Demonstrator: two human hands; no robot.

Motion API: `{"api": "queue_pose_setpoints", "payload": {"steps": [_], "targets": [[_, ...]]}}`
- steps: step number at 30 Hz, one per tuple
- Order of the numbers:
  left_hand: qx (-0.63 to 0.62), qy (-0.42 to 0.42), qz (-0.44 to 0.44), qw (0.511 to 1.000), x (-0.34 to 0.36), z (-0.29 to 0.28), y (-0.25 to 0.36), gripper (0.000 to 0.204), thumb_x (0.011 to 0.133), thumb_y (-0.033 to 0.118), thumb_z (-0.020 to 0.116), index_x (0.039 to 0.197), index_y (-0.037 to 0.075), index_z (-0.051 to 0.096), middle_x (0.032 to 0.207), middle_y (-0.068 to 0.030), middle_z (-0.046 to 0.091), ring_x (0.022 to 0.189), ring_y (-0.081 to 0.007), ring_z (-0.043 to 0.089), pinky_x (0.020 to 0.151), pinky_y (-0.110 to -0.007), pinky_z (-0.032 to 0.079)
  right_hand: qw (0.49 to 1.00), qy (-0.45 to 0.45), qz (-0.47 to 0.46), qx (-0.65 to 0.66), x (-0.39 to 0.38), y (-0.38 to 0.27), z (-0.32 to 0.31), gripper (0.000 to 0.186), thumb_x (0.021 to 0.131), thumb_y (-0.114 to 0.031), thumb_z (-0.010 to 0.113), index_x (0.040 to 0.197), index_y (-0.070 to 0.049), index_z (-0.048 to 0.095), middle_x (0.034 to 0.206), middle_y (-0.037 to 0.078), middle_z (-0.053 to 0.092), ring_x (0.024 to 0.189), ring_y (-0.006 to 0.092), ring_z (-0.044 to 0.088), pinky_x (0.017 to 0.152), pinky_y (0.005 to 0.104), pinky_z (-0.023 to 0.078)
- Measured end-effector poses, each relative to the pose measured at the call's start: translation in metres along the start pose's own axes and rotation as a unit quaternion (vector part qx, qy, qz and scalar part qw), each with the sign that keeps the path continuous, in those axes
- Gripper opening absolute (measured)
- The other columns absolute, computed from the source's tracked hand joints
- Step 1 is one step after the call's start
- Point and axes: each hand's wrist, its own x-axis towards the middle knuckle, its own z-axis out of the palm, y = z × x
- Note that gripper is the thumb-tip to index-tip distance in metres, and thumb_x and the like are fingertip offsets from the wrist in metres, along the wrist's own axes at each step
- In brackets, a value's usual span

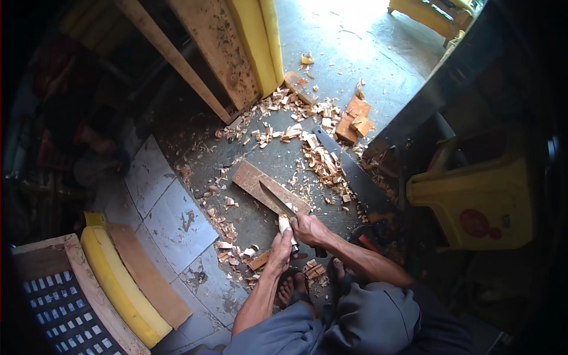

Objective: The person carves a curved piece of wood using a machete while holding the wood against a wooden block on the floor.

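Observation:
My right hand (305, 229) grips a long knife (271, 195), its blade angled up and left over a short wooden board (254, 181) lying on the floor. My left hand (280, 248) holds a pale carved piece of wood (284, 224) upright under the blade, with a dark end showing below my fingers. Wood shavings (322, 157) lie around the board. A hand saw (344, 168) lies to the right, its handle in shadow.
My feet (290, 287) are just below my hands. A yellow jug (467, 201) stands right; a black-grid crate (56, 302) and yellow padded strip (118, 284) sit lower left. Leaning planks (213, 53) and loose wood blocks (355, 118) are beyond.

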Motion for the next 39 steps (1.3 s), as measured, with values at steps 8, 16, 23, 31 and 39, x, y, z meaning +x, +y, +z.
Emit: {"api": "queue_pose_setpoints", "payload": {"steps": [8, 16, 23, 31, 39], "targets": [[0.062, 0.047, 0.032, 0.996, -0.011, 0.021, -0.007, 0.045, 0.104, 0.050, 0.046, 0.090, 0.009, 0.055, 0.058, 0.0039, 0.045, 0.039, -0.0088, 0.039, 0.033, -0.026, 0.030, 0.992, 0.129, -0.011, -0.007, -0.037, 0.006, -0.002, 0.023, 0.102, -0.024, 0.049, 0.101, 0.000, 0.050, 0.071, 0.034, 0.061, 0.071, 0.0543, 0.062, 0.061, 0.0618, 0.047], [0.038, 0.062, 0.034, 0.997, -0.004, 0.017, -0.021, 0.044, 0.104, 0.049, 0.047, 0.101, 0.006, 0.055, 0.067, 0.0020, 0.050, 0.043, -0.0079, 0.041, 0.035, -0.026, 0.030, 0.993, 0.118, -0.010, -0.003, -0.037, 0.015, 0.014, 0.023, 0.102, -0.024, 0.051, 0.100, -0.001, 0.050, 0.068, 0.032, 0.060, 0.069, 0.0538, 0.062, 0.059, 0.0616, 0.045], [0.007, 0.035, 0.003, 0.999, -0.007, 0.011, -0.010, 0.042, 0.105, 0.047, 0.048, 0.104, 0.006, 0.057, 0.069, 0.0037, 0.050, 0.049, -0.0068, 0.047, 0.039, -0.023, 0.038, 0.995, 0.094, 0.012, 0.025, -0.031, 0.002, 0.006, 0.025, 0.101, -0.025, 0.052, 0.100, 0.000, 0.051, 0.067, 0.032, 0.060, 0.068, 0.0541, 0.062, 0.060, 0.0603, 0.047], [0.021, 0.002, -0.010, 1.000, 0.002, -0.004, -0.020, 0.040, 0.107, 0.041, 0.045, 0.120, 0.004, 0.055, 0.086, -0.0012, 0.054, 0.068, -0.0113, 0.057, 0.049, -0.028, 0.055, 0.998, 0.057, 0.021, 0.033, -0.011, -0.006, 0.008, 0.035, 0.102, -0.029, 0.050, 0.098, 0.006, 0.054, 0.073, 0.036, 0.062, 0.074, 0.0544, 0.065, 0.062, 0.0594, 0.051], [0.013, -0.005, -0.009, 1.000, 0.003, -0.003, -0.017, 0.043, 0.105, 0.046, 0.045, 0.106, 0.005, 0.058, 0.076, -0.0024, 0.059, 0.053, -0.0120, 0.056, 0.041, -0.028, 0.051, 0.999, 0.032, -0.014, 0.000, -0.009, 0.000, 0.004, 0.033, 0.102, -0.026, 0.048, 0.105, 0.008, 0.052, 0.073, 0.037, 0.061, 0.073, 0.0553, 0.064, 0.064, 0.0602, 0.051]]}}
